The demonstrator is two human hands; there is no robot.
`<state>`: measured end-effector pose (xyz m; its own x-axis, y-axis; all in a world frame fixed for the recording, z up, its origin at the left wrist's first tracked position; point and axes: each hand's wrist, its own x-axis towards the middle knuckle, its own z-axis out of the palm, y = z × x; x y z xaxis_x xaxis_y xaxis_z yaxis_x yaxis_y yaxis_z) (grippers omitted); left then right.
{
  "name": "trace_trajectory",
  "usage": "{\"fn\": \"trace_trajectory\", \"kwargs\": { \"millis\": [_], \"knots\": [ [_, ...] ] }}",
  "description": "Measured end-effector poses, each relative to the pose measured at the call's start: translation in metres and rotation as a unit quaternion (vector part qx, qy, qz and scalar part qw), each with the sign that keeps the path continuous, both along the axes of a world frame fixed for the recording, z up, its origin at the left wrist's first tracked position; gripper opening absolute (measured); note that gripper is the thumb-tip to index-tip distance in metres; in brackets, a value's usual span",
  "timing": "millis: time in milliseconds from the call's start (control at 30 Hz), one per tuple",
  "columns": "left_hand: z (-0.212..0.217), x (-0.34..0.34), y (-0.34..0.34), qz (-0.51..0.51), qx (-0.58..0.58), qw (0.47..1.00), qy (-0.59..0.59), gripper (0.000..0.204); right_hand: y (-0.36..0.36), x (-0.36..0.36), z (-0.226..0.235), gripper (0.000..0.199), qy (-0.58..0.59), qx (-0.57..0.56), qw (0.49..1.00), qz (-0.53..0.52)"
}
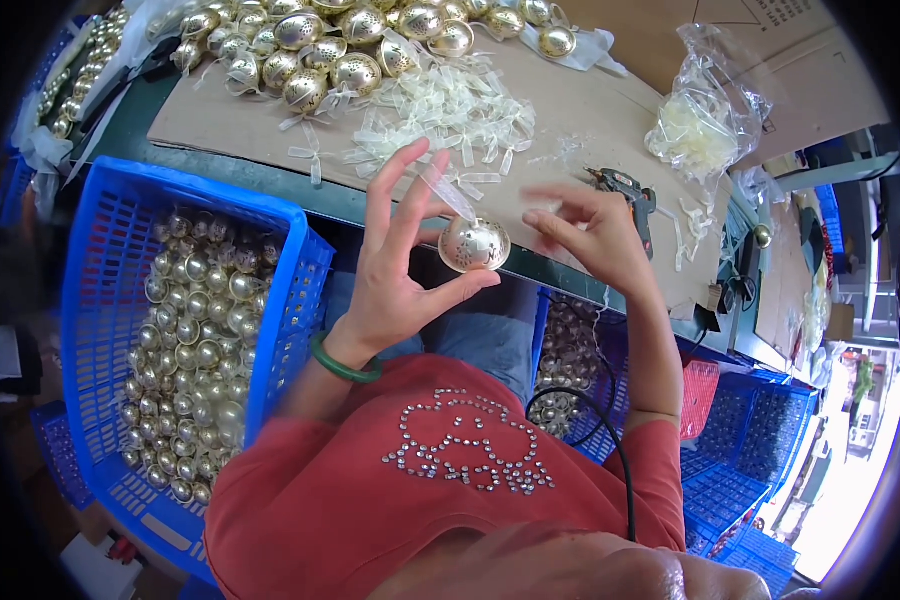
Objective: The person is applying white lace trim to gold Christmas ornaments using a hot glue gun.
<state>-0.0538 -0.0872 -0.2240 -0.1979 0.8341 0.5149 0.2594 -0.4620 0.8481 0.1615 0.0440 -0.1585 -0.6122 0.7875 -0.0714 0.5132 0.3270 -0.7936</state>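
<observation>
At the near edge of the table, a gold perforated ball rests in the left hand, thumb beneath and fingers behind, seemingly to keep its ribbon side clear. The right hand is near but apart, fingers loosely parted, blurred, nothing visible in them. Cardboard, perhaps protective, bears ribbon bows and a glue gun. Left, a blue basket of balls stands conveniently close; more baskets crowd the room's right.

The camera sits up on the person's head and looks down past the red shirt at the left hand and right hand, quite near. The table reaches away at the top. The wide, round lens bends straight edges.
</observation>
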Motion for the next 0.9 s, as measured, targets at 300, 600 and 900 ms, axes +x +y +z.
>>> {"fn": "trace_trajectory", "kwargs": {
  "millis": [300, 600, 900],
  "knots": [
    [0.007, -0.006, -0.005, 0.019, 0.013, 1.0, -0.02, 0.109, 0.031, -0.015, -0.001, 0.016, 0.01, -0.025, 0.998, 0.05],
    [0.003, -0.005, -0.006, 0.018, 0.009, 1.0, -0.008, 0.107, 0.073, -0.082, -0.052, 0.019, -0.076, 0.41, 0.902, 0.109],
    [0.0, -0.008, 0.0, 0.023, -0.013, 0.999, -0.036, 0.106, 0.057, -0.076, -0.033, 0.018, 0.04, 0.211, 0.976, 0.022]
  ]
}}
